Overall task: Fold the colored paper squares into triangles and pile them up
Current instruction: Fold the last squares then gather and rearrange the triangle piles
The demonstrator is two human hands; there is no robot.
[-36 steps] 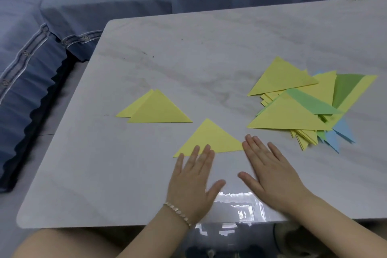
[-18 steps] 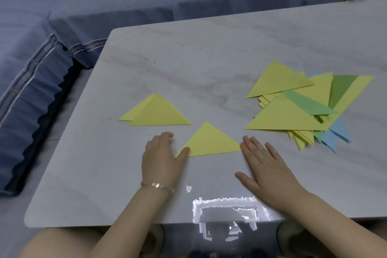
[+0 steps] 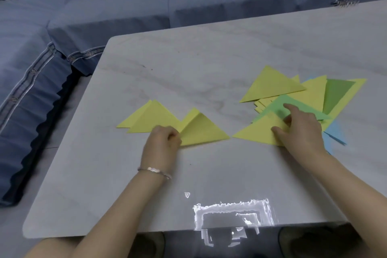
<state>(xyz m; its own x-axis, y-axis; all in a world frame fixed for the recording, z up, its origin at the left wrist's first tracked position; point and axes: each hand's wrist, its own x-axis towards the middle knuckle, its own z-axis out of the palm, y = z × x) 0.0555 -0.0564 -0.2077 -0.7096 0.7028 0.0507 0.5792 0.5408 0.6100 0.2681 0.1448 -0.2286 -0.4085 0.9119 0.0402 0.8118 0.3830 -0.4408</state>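
A pale marble-patterned desk (image 3: 188,65) is lying open across its far half and along the near edge, with a blue sofa (image 3: 117,16) running close behind it and down its left side.

The left hand (image 3: 162,141) is pinching the left corner of a yellow folded paper triangle (image 3: 202,131). That triangle's long edge is running left to right, its apex is pointing away from the person, and its top layer is lifting a little near the apex. Its left part is overlapping a small pile of two yellow triangles (image 3: 149,119) pointing the same way.

Its right tip is sitting just beside a loose heap of yellow, green and blue paper triangles (image 3: 272,86). The right hand (image 3: 301,130) is resting on that heap, forefinger stretched onto green paper and thumb on the front yellow piece. Whether it is gripping any paper, I cannot tell.
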